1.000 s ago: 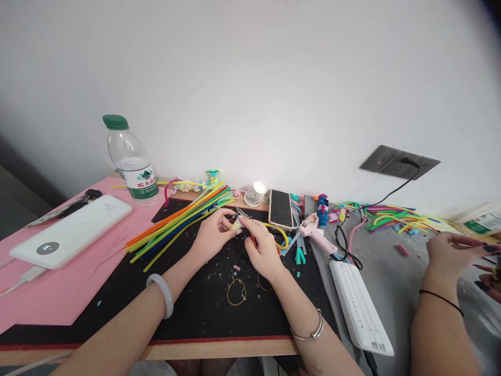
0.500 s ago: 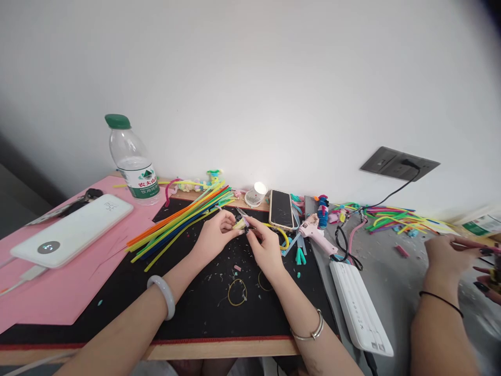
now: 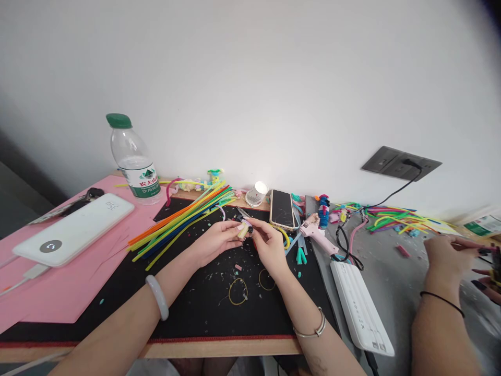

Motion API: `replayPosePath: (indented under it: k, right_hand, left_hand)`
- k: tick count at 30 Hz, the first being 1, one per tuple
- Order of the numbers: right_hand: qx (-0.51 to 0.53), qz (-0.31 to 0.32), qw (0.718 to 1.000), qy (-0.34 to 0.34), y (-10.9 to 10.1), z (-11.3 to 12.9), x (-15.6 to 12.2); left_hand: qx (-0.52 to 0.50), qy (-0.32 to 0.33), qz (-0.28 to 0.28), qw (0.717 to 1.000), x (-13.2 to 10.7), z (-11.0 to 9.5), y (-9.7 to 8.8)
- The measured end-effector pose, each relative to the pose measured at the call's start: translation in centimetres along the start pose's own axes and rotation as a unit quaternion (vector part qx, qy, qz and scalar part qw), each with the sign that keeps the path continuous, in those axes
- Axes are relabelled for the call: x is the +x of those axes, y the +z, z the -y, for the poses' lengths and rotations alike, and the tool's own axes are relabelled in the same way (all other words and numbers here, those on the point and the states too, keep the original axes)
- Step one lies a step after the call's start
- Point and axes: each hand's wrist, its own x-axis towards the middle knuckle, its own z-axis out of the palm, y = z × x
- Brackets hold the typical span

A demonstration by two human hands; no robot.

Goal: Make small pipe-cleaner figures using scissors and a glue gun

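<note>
My left hand [image 3: 217, 240] and my right hand [image 3: 270, 243] meet above the black mat [image 3: 183, 308], fingertips pinched on a small pale-yellow pipe-cleaner piece [image 3: 243, 230] with a bit of lilac at its top. A small dark part shows at its right side; the fingers hide the rest. Just behind the hands, the grey blades of what look like scissors [image 3: 242, 212] stick out. Left of them lies a bundle of long coloured pipe cleaners [image 3: 176, 225]. Nearer me on the mat is a thin yellow rubber band [image 3: 238, 291], with scraps around it.
On the left are a water bottle [image 3: 140, 175], a white power bank [image 3: 74, 230] and pink paper [image 3: 74, 292]. A paper cup [image 3: 257, 194], phone [image 3: 282, 209], pink glue gun [image 3: 319, 235] and second power bank [image 3: 362, 310] stand toward the right. Another person's hand [image 3: 446, 256] works at far right.
The pale-yellow piece has turned more upright between my fingertips. My left fingers have straightened along it, and my right hand has shifted slightly. The view has barely moved.
</note>
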Motion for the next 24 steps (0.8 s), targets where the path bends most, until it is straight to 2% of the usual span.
replayPosePath:
  k: [4, 9, 16, 24]
  right_hand:
    - [-0.001, 0.011, 1.0, -0.005, -0.04, 0.03, -0.14]
    - [-0.029, 0.037, 0.999, -0.016, -0.03, 0.24, -0.26]
    - [-0.127, 0.058, 0.988, -0.064, -0.15, 0.67, -0.18]
    - [-0.148, 0.08, 0.983, -0.073, -0.21, 0.95, 0.01]
  left_hand:
    - [-0.01, -0.023, 0.008, 1.0, 0.05, -0.05, -0.28]
    - [0.015, -0.041, -0.025, 0.999, -0.05, -0.25, -0.31]
    - [0.02, -0.013, -0.043, 0.999, -0.06, -0.33, -0.13]
    - [0.036, -0.008, -0.063, 0.997, -0.02, -0.16, -0.29]
